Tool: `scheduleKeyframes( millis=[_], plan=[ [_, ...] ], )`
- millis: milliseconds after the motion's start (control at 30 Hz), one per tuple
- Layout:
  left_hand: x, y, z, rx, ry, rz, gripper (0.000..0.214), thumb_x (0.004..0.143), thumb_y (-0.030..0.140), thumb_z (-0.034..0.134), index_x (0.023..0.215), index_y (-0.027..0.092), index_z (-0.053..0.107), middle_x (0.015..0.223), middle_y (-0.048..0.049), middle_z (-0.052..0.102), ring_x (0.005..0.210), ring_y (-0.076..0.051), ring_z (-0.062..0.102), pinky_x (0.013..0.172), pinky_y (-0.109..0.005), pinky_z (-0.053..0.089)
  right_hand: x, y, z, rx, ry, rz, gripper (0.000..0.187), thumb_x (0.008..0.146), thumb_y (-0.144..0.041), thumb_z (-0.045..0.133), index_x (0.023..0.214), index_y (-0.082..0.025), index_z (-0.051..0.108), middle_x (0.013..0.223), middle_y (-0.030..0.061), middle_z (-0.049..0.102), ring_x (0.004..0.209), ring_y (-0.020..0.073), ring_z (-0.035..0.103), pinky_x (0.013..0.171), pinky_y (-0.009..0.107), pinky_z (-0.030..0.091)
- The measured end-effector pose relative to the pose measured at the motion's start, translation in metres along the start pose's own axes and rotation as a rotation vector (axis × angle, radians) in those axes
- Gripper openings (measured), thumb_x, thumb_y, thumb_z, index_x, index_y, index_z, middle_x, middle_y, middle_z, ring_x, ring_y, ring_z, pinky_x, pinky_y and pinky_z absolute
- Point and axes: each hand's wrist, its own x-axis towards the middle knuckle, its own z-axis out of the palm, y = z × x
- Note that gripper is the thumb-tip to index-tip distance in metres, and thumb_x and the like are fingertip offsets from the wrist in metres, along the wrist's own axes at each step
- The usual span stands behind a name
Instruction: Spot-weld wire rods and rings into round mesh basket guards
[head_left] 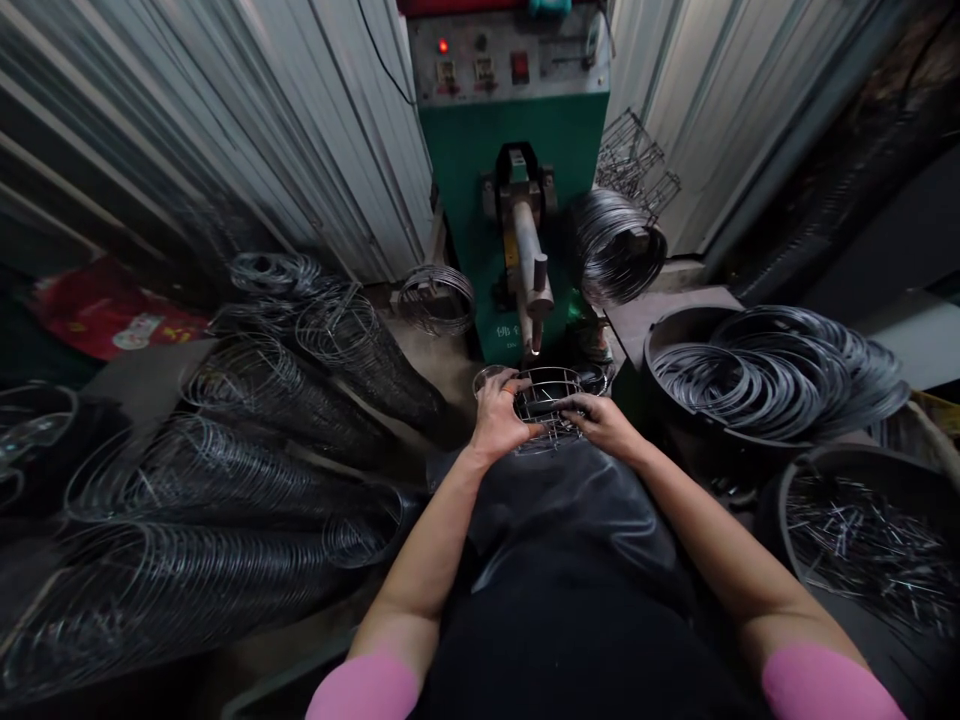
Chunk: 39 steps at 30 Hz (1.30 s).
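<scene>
Dead centre, round wire basket sat grasped between left hand and right hand; green welder's arm jutted close at twelve o'clock, ring-filled tub at three, stacked wire rings at eight.

Hands: two. Wire frame: one. Green machine: one. Wire ring bundles flanking machine: two. Tubs at right: two. Red switch: one.

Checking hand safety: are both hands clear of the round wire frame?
No, the left hand and right hand have fingers on opposite sides of the wire frame.
</scene>
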Motion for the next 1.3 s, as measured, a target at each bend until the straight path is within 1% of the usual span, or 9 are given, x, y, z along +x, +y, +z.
scheduleKeyframes(
  millis=[100,200,333,433,567,767,900,1133,1300],
  plan=[
    [0.002,0.000,0.000,-0.019,0.002,-0.009,0.069,0.042,0.030,0.084,0.105,0.019,0.057,0.123,-0.0094,0.050,0.117,-0.028,0.045,0.100,-0.043,0.036,0.005,0.001,0.000,-0.086,0.032,-0.022,0.019,0.077,-0.020,0.051,0.086,-0.020,0.068,0.088,0.0049,0.069,0.082,0.0178,0.064,0.076,0.029,0.049],
    [0.004,0.001,0.002,0.005,-0.003,-0.004,0.068,0.042,0.030,0.084,0.104,0.019,0.058,0.121,-0.0095,0.051,0.117,-0.029,0.045,0.099,-0.044,0.036,0.009,0.004,0.008,-0.162,0.082,0.047,0.022,0.073,-0.014,0.052,0.087,-0.020,0.069,0.087,0.0046,0.070,0.082,0.0190,0.064,0.075,0.030,0.050],
    [0.004,-0.003,0.004,0.003,-0.019,-0.039,0.070,0.041,0.030,0.085,0.105,0.020,0.058,0.122,-0.0094,0.051,0.117,-0.029,0.045,0.099,-0.045,0.036,0.012,0.006,0.010,-0.080,-0.038,0.077,0.024,0.076,-0.013,0.050,0.089,-0.019,0.069,0.086,0.0041,0.070,0.083,0.0179,0.065,0.077,0.029,0.050],
    [0.006,-0.011,0.004,-0.053,-0.033,-0.071,0.071,0.041,0.033,0.085,0.106,0.019,0.058,0.123,-0.0104,0.050,0.117,-0.029,0.045,0.100,-0.045,0.037,0.015,0.006,0.002,-0.068,-0.144,0.007,0.025,0.079,-0.017,0.049,0.096,-0.019,0.067,0.092,0.0053,0.068,0.087,0.0176,0.064,0.078,0.030,0.050],
    [0.012,-0.021,0.007,-0.135,-0.028,-0.082,0.072,0.041,0.033,0.085,0.106,0.019,0.057,0.122,-0.0104,0.049,0.118,-0.028,0.045,0.101,-0.044,0.036,0.022,0.008,-0.005,-0.132,-0.207,-0.072,0.028,0.076,-0.019,0.057,0.104,-0.019,0.064,0.097,0.0077,0.066,0.090,0.0190,0.062,0.079,0.031,0.049],
    [0.022,-0.035,0.014,-0.197,-0.024,-0.106,0.073,0.041,0.036,0.085,0.106,0.018,0.057,0.124,-0.0105,0.047,0.120,-0.027,0.044,0.104,-0.043,0.035,0.033,0.021,0.004,-0.175,-0.172,-0.137,0.025,0.079,-0.013,0.051,0.099,-0.017,0.064,0.094,0.0081,0.066,0.087,0.0175,0.062,0.076,0.029,0.049],
    [0.029,-0.044,0.017,-0.219,-0.037,-0.111,0.073,0.042,0.035,0.085,0.107,0.020,0.057,0.125,-0.0102,0.046,0.121,-0.027,0.044,0.104,-0.044,0.035,0.038,0.028,0.009,-0.214,-0.141,-0.137,0.026,0.079,-0.010,0.050,0.098,-0.019,0.065,0.095,0.0072,0.065,0.086,0.0168,0.062,0.076,0.028,0.049],
    [0.042,-0.055,0.023,-0.253,-0.018,-0.089,0.073,0.042,0.034,0.085,0.108,0.020,0.056,0.125,-0.0100,0.046,0.120,-0.027,0.044,0.103,-0.044,0.035,0.054,0.033,0.006,-0.268,-0.151,-0.137,0.029,0.078,-0.009,0.051,0.099,-0.021,0.066,0.095,0.0062,0.066,0.085,0.0165,0.063,0.074,0.027,0.049],
    [0.050,-0.061,0.027,-0.256,-0.023,-0.108,0.073,0.041,0.035,0.085,0.107,0.016,0.057,0.122,-0.0121,0.047,0.118,-0.027,0.045,0.102,-0.042,0.036,0.064,0.034,0.004,-0.294,-0.155,-0.129,0.027,0.076,-0.007,0.051,0.097,-0.018,0.066,0.094,0.0075,0.066,0.085,0.0176,0.063,0.074,0.028,0.049]
  ],
)
